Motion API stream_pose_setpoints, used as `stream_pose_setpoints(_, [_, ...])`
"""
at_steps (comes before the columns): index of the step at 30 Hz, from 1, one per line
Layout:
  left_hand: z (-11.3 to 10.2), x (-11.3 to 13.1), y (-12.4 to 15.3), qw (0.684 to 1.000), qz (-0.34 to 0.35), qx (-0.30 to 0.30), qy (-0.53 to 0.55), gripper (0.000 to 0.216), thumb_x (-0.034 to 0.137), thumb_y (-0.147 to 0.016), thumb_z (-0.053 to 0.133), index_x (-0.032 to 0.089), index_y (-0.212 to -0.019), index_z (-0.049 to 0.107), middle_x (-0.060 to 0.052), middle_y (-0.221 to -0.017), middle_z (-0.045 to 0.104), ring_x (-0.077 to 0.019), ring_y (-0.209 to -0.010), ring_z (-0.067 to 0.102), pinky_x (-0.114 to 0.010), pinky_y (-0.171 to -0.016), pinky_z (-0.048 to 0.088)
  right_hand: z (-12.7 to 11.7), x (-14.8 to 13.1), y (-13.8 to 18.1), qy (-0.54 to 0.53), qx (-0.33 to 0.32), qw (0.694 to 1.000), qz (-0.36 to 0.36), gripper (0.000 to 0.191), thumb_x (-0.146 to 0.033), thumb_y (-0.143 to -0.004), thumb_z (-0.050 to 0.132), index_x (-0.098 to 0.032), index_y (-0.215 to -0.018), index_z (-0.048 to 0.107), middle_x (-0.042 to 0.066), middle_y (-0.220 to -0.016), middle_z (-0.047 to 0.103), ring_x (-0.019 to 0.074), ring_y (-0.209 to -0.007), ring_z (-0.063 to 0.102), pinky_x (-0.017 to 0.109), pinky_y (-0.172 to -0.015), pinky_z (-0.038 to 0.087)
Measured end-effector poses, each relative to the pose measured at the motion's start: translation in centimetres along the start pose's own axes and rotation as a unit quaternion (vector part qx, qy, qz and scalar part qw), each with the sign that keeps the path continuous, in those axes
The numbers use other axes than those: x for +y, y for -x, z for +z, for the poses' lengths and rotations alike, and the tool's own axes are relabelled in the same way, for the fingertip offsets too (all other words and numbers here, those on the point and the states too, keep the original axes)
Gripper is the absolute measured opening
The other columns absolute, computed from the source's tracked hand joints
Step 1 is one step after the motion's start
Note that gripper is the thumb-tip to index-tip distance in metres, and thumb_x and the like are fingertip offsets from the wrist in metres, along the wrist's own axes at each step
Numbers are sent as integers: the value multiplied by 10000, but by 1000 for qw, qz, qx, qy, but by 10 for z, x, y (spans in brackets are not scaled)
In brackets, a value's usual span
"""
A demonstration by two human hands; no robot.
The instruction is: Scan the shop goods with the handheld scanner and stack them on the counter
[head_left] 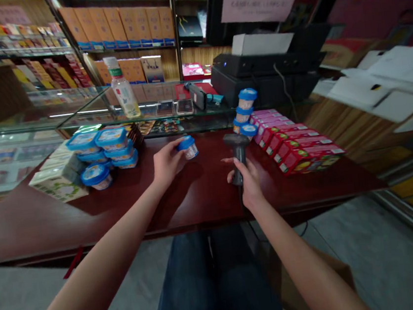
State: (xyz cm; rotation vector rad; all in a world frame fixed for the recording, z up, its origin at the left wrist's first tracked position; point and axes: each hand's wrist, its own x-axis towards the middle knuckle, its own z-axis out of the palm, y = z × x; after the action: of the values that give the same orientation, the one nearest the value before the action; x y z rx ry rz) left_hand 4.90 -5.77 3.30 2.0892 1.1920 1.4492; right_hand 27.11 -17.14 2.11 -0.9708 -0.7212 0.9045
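Observation:
My left hand [168, 163] is closed on a small round tub [190, 148] with a blue lid, tilted a little above the dark red table [203, 195]. In my right hand [248, 180] is a dark barcode scanner [238, 151], its handle upright and its head towards the top. Behind the scanner, a stack of similar blue-lidded tubs [245, 102] stands beside a row of red and pink boxes [290, 143]. To the left of my left hand are stacked rectangular blue-lidded containers [111, 138] and another round tub [97, 176].
Pale green-patterned packs [62, 176] lie at the table's left. A glass counter [85, 109] behind holds a drink bottle [122, 87] and small devices. Black equipment [265, 78] stands at back right, near white boxes [380, 78]. A cable hangs below the scanner.

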Motion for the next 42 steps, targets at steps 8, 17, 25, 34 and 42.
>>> stream_pose_setpoints(8, [148,62,-88,984,151,-96,-7,418,68,-899,701,240,-1278,733,-58,-1335,753,-238,-1250,706,-396,-1115,547,-77,-21,-31,-23,38,999,18,405,-532,-790,776,-202,-992,656,51,-1012,816,123,-459,664,250,-459,535])
stream_pose_setpoints(17, [230,64,-118,964,235,-118,-42,351,135,-958,651,216,-1294,713,-93,-1389,719,-247,-1352,640,-430,-1179,494,-78,-18,-30,-34,46,997,51,346,-480,-865,719,-198,-1051,643,73,-1058,810,100,-444,627,236,-431,483])
stream_pose_setpoints(25, [232,68,-116,964,222,-143,-29,322,195,-983,629,230,-1291,717,-74,-1405,709,-251,-1370,622,-439,-1207,458,-79,-15,-26,-38,32,997,59,296,-475,-893,723,-243,-1059,644,60,-1109,803,112,-488,643,264,-466,542])
stream_pose_setpoints(34, [225,66,-117,962,215,-167,-2,467,94,-941,614,207,-1392,664,-108,-1486,654,-256,-1484,524,-450,-1250,422,-81,-14,-29,-4,9,999,40,377,-490,-875,766,-251,-1153,679,59,-1188,795,123,-568,669,265,-526,551])
stream_pose_setpoints(42, [66,44,-53,970,206,-97,-80,544,143,-1025,457,219,-1563,501,-108,-1620,519,-215,-1584,369,-473,-1302,341,-44,-35,-7,-83,-129,975,163,374,-438,-825,838,-312,-1160,732,22,-1459,683,139,-814,760,269,-683,629])
